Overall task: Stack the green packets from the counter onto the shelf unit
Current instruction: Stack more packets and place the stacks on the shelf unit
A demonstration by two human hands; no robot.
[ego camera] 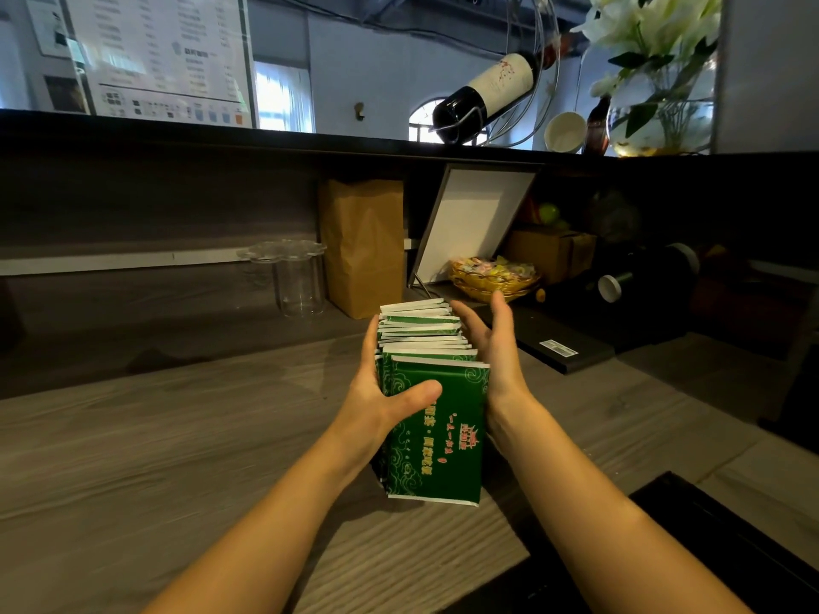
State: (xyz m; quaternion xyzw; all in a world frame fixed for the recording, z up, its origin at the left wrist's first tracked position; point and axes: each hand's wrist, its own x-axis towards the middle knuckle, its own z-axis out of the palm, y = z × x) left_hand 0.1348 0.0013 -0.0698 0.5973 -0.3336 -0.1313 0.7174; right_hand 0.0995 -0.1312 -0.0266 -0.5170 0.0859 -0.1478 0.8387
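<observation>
The green packets (pixel 436 432) are standing on edge in a tight row, white top edges showing, and are being held between both hands low over the grey wood-grain counter (pixel 177 458); whether the row is touching the wood cannot be told. The left hand (pixel 381 392) is gripping the row's left side, its thumb (pixel 421 392) curling across the face of the nearest packet. The right hand (pixel 496 343) is pressing flat against the right side, fingers (pixel 501 312) straight and together, thumb spread away. The nearest packet is showing pale swirl patterns and red and gold characters running sideways, too soft to read. Behind the row, against the dark back panel, a brown paper bag (pixel 361 245) is standing upright beside a clear stand (pixel 297 277), and a white board (pixel 474 214) is leaning over a gold basket (pixel 494 277) of wrapped sweets. A black tray (pixel 558 347) bearing a small white label is lying to the right. On the dark ledge (pixel 221 135) above, a wine bottle (pixel 487 90) is tilting in a wire holder near a glass vase (pixel 660 113) of white flowers, and a printed sheet (pixel 164 51) is standing at the left, its text blurred.
</observation>
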